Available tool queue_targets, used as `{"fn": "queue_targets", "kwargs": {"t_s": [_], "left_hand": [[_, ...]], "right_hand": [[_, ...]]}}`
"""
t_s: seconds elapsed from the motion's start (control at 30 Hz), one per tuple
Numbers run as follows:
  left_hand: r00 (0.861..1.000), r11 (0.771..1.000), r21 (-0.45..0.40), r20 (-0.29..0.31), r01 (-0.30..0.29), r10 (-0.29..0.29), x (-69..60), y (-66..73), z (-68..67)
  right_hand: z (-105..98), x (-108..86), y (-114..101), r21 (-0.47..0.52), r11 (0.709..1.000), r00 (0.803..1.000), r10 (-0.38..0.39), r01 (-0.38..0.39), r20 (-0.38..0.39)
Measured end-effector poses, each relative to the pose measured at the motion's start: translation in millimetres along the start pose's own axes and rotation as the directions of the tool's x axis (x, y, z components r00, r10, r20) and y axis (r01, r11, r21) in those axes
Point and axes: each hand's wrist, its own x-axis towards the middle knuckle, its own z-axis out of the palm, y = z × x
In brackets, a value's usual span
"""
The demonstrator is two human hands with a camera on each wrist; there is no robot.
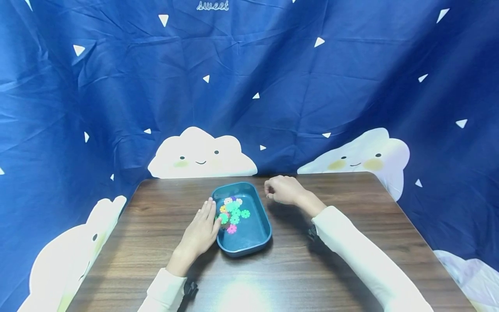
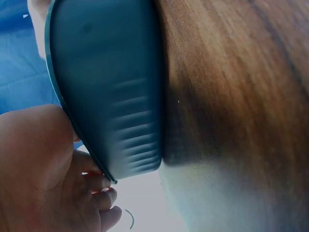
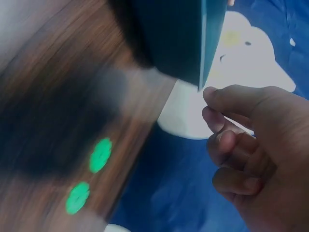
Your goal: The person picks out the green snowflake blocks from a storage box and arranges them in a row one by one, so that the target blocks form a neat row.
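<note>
While the cloth (image 1: 280,56) reads "sweet" (image 1: 212,5), the left hand (image 1: 200,232) rests, extended, on a tray (image 1: 251,232), the right hand (image 1: 286,190) curled nearby.

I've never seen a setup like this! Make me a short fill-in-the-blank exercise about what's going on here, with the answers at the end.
1. The person's ____ hand is touching the tray.
2. The right wrist view shows ____ green pieces lying on the table.
3. The curtain behind the table is mainly ____.
4. The word printed at the top of the curtain is "____".

Missing words: left; two; blue; sweet.
</note>
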Motion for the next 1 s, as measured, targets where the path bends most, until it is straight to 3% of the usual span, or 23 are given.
{"fn": "queue_targets", "kwargs": {"t_s": [0.4, 0.63, 1.0], "left_hand": [[1.0, 1.0, 0.003, 0.002, 0.004, -0.004, 0.2, -1.8, 1.8], [1.0, 1.0, -0.002, 0.01, 0.002, -0.002, 1.9, -3.2, 1.7], [1.0, 1.0, -0.006, 0.025, 0.004, -0.004, 1.3, -1.6, -1.0]], "right_hand": [[-2.9, 34.8, -63.5, -0.029, 0.992, 0.991, -0.124, 0.126, 0.045], [8.6, 55.7, -85.7, -0.075, 0.978, 0.98, -0.188, 0.193, 0.06], [27.8, 85.4, -102.5, -0.058, 0.988, 0.983, -0.133, 0.141, 0.13]]}}
